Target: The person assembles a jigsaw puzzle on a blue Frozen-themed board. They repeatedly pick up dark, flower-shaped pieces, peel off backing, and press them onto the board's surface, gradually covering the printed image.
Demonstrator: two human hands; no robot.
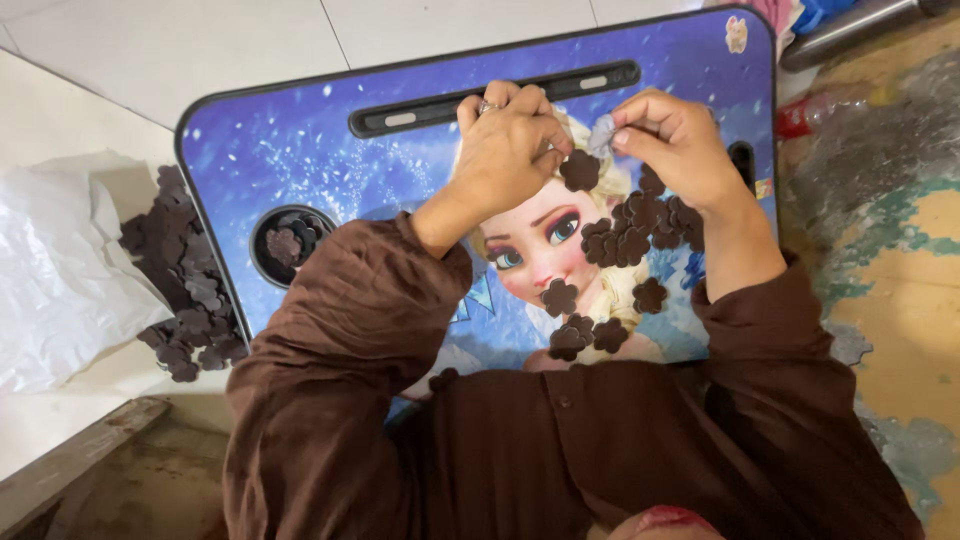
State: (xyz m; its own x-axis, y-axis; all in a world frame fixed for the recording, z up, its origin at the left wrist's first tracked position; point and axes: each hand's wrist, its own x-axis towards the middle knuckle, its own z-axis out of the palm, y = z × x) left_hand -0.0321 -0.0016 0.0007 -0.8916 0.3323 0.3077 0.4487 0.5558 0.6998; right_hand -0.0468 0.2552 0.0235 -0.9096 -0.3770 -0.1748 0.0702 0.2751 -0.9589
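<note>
My left hand [505, 145] and my right hand [675, 140] meet over the far middle of a blue printed lap table [300, 150]. The left hand pinches a dark brown flower-shaped piece [579, 170]. The right hand's fingertips hold a small pale piece [602, 135] right next to it. Below the right hand lies a loose pile of brown flower pieces [640, 220], with a few single ones [560, 297] nearer my body. Both arms wear brown sleeves.
A round cup recess [290, 243] in the table holds a few brown pieces. Left of the table, several more pieces [185, 280] lie on white paper [60, 270]. A metal tube [850, 28] and a red-capped bottle [810, 115] lie at the upper right on the floor.
</note>
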